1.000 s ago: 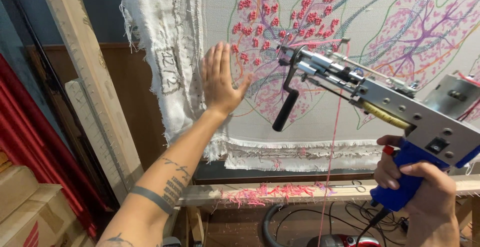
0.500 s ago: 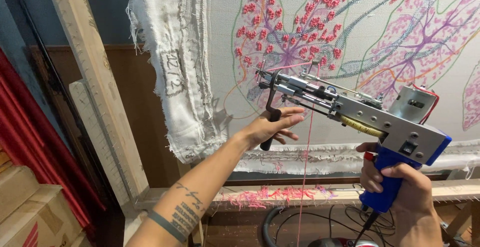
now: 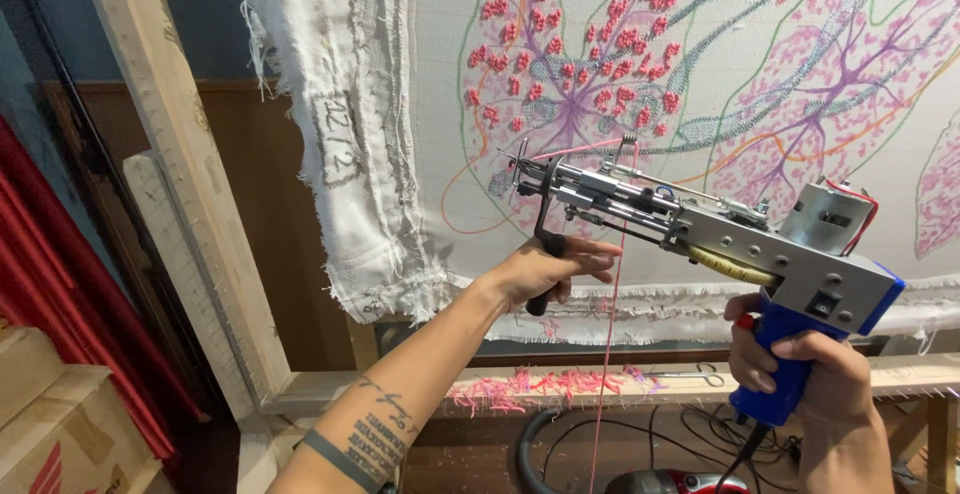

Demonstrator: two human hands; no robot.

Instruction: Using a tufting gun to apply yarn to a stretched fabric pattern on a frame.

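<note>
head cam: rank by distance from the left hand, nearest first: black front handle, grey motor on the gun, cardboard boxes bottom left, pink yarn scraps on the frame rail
From the left hand:
1. Black front handle: in its grip.
2. Pink yarn scraps: on the rail just below.
3. Grey motor: to the right, at the gun's rear.
4. Cardboard boxes: far left, bottom corner.

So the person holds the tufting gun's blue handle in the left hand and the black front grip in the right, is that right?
Not quite: the hands are swapped. In the head view, the right hand holds the blue handle of the tufting gun, and the left hand holds the black front grip.
</note>
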